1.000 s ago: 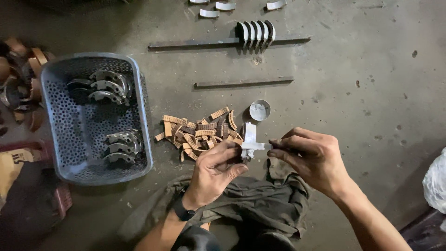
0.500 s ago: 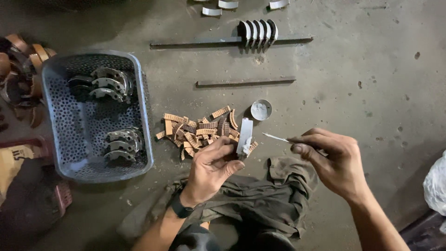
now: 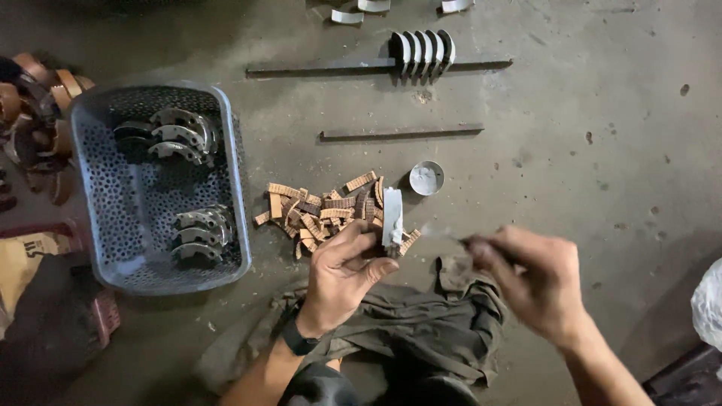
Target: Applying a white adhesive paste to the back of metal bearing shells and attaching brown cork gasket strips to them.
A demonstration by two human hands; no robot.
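Note:
My left hand (image 3: pixel 342 274) grips a curved grey metal shoe (image 3: pixel 392 220), held upright with its pale coated face toward the right. My right hand (image 3: pixel 530 282), blurred by motion, holds a thin brush or stick (image 3: pixel 445 234) whose tip lies just right of the shoe. Behind the shoe lies a pile of brown ribbed lining strips (image 3: pixel 323 210) on the concrete floor. A small round tin (image 3: pixel 426 178) with pale paste sits just beyond the pile.
A grey perforated plastic basket (image 3: pixel 237 188) at left holds several metal shoes. A long metal bar (image 3: pixel 323 70) carries a row of coated shoes (image 3: pixel 423 51); a shorter bar (image 3: pixel 401 132) lies nearer. Worn brown parts (image 3: pixel 37 105) lie far left. Dark cloth (image 3: pixel 421 331) covers my lap.
My right hand pulled the brush away from the shoe to the right, then swung back toward it. My left hand turned the shoe upright and kept it over the strip pile.

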